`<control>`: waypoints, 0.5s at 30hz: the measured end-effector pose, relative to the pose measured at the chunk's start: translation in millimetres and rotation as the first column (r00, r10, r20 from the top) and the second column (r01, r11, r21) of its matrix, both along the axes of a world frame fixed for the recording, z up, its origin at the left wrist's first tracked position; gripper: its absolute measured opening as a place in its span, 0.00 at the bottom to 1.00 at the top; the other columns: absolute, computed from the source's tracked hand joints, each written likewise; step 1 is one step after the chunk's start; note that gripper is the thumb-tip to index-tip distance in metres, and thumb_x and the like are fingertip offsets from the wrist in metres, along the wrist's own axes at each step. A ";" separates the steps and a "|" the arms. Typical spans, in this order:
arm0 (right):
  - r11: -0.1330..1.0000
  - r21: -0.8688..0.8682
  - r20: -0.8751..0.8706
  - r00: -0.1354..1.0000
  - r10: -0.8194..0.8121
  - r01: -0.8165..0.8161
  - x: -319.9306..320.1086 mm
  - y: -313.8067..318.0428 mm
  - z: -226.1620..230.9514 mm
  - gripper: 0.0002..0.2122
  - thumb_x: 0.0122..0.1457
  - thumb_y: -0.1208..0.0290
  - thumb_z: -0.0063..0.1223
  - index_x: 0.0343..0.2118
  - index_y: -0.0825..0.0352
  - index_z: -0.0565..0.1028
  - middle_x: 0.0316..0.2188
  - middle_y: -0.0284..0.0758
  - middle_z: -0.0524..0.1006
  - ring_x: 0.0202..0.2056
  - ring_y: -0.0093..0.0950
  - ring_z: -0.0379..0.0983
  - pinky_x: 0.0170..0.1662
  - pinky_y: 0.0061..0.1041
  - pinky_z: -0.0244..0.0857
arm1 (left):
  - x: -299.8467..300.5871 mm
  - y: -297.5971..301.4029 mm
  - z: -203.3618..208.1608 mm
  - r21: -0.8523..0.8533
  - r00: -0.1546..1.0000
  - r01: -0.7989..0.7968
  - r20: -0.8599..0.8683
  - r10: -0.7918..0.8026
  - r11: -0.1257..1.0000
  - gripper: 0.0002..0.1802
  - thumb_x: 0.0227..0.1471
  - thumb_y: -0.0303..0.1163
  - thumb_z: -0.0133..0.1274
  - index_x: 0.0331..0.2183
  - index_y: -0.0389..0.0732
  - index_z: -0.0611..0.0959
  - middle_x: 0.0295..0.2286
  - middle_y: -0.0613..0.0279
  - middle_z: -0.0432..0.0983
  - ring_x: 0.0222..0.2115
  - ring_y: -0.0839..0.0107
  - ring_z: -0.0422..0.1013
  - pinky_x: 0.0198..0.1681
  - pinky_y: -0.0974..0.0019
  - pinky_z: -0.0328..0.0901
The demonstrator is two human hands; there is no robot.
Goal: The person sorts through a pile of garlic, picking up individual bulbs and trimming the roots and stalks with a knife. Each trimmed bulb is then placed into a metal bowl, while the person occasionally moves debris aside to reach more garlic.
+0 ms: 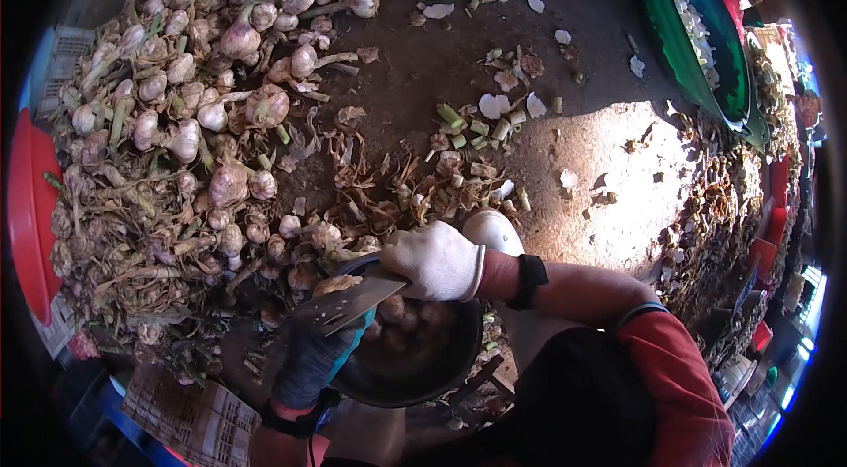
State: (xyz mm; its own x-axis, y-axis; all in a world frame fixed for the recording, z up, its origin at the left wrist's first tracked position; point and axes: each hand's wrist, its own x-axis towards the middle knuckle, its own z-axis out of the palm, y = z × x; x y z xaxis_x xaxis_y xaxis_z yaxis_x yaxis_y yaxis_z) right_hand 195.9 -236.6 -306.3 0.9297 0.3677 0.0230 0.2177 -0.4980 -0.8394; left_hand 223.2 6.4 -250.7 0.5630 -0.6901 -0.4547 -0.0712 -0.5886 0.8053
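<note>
My right hand (434, 260), in a white knit glove, is closed around a knife. Its broad flat metal blade (360, 301) slants down to the left, over my left hand. The left hand (311, 352) wears a dark grey glove with teal trim and is closed, its fingers partly covered by the blade. A garlic bulb (339, 284) shows at its fingers, just past the blade. Below both hands sits a dark round basin (468, 352) with several garlic bulbs (408, 326) in its shadowed inside.
A large heap of garlic bulbs with stalks (190, 140) spreads on the left, beside a red basin (33, 211). Dry husks and cut stalk pieces (454, 120) litter the floor ahead. A green tub (675, 48) holding white pieces stands at the far right.
</note>
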 end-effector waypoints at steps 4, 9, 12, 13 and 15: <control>0.932 -0.312 -0.337 0.896 -0.290 0.184 16.2 -22.0 -32.9 0.10 0.51 0.63 0.56 0.23 0.64 0.73 0.19 0.39 0.72 0.24 0.40 0.73 0.28 0.37 0.68 | -5.3 -26.4 76.4 -0.308 0.901 0.218 -0.301 -0.312 0.926 0.33 0.43 0.41 0.65 0.50 0.40 0.73 0.42 0.59 0.74 0.47 0.64 0.69 0.53 0.62 0.61; 0.906 -0.030 -0.119 0.899 -0.422 0.422 25.4 -23.9 -5.5 0.13 0.53 0.64 0.58 0.22 0.69 0.72 0.18 0.43 0.71 0.23 0.44 0.72 0.26 0.38 0.64 | 35.6 -35.6 68.8 0.122 0.953 0.251 -0.202 -0.224 0.960 0.22 0.45 0.36 0.62 0.43 0.41 0.79 0.33 0.55 0.75 0.35 0.59 0.73 0.43 0.61 0.67; 0.918 -0.019 -0.138 0.908 -0.394 0.396 32.8 -15.5 5.7 0.13 0.54 0.64 0.58 0.22 0.69 0.72 0.18 0.44 0.71 0.23 0.44 0.71 0.26 0.38 0.64 | 83.0 -1.9 32.5 0.263 0.943 -0.124 0.331 0.031 0.957 0.11 0.48 0.27 0.55 0.37 0.39 0.82 0.33 0.54 0.77 0.35 0.59 0.74 0.41 0.61 0.68; 0.919 -0.011 -0.183 0.902 -0.390 0.395 31.4 -13.0 4.1 0.13 0.54 0.65 0.57 0.22 0.69 0.72 0.18 0.44 0.71 0.23 0.44 0.71 0.26 0.38 0.64 | 95.0 7.7 12.2 0.432 0.862 -0.113 0.490 -0.128 0.895 0.12 0.46 0.25 0.53 0.37 0.40 0.82 0.35 0.53 0.77 0.36 0.57 0.74 0.42 0.60 0.68; 0.900 -0.010 -0.279 0.863 -0.422 0.437 24.6 -14.7 -2.9 0.11 0.55 0.66 0.56 0.22 0.69 0.72 0.19 0.44 0.71 0.23 0.43 0.71 0.27 0.37 0.64 | 110.7 23.8 -42.4 0.550 0.842 -0.065 0.478 -0.250 0.833 0.15 0.44 0.27 0.52 0.39 0.44 0.81 0.37 0.55 0.76 0.36 0.56 0.73 0.42 0.58 0.67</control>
State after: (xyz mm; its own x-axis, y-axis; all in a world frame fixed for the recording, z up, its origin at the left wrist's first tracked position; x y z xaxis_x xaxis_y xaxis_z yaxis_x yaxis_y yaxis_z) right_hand 220.5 -251.3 -309.1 0.9683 -0.0640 -0.2414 -0.2442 -0.4447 -0.8617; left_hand 333.9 30.2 -293.1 0.7623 -0.4908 -0.4219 -0.4528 -0.8702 0.1942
